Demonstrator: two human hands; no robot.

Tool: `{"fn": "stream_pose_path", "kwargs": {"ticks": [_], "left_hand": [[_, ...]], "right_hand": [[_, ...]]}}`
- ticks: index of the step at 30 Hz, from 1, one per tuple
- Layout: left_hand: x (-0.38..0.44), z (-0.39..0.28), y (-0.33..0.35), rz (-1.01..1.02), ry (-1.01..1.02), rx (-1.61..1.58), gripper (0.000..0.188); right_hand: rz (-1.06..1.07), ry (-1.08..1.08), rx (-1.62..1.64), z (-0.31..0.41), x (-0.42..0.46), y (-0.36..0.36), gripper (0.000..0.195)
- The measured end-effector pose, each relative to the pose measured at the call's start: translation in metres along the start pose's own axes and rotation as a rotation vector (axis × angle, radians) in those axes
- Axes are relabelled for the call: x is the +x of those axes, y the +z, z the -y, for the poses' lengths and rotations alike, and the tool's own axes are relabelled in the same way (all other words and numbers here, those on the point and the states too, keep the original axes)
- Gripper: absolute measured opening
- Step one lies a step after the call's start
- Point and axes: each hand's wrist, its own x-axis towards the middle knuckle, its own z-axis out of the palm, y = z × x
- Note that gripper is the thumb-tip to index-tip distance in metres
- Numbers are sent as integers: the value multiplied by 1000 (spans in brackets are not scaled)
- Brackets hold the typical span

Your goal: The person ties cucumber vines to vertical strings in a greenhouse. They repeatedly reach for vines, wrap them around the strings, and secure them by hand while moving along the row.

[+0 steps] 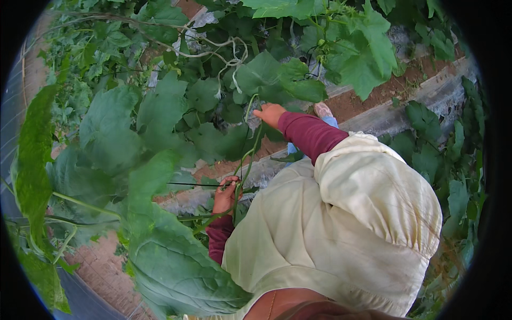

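My left hand (227,195) is closed around a green vine stem (249,164) beside my body, and a thin black cord (192,184) runs from its fingertips to the left. Higher up, my right hand (270,114) reaches out to the upper part of the vine, near a bend in the stem; its fingertips are partly hidden, so its grip cannot be told. Large green leaves (160,112) lie to the left of both hands. A big leaf (180,260) in the foreground covers the area below my left hand.
Whitish twisted strings (230,62) hang among the foliage above my hands. Strips of dusty plastic sheeting (432,92) and reddish soil (360,106) run diagonally between the plant rows. A lobed leaf (366,60) overhangs at the upper right. My shoe (322,109) shows near my right wrist.
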Motion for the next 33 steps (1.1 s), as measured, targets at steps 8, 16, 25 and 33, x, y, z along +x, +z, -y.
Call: {"fn": "stream_pose_path", "kwargs": {"ticks": [8, 16, 25, 33], "left_hand": [[38, 3, -15, -118, -4, 195, 27], [64, -16, 24, -172, 514, 285, 39], [-12, -90, 64, -38, 553, 1052, 55], [-19, -112, 73, -124, 624, 360, 40]], "right_hand": [[-92, -460, 223, 104, -11, -96, 27], [445, -142, 1048, 193, -14, -180, 33], [513, 41, 1613, 152, 17, -192, 52], [271, 256, 1412, 153, 9, -190, 59]]}}
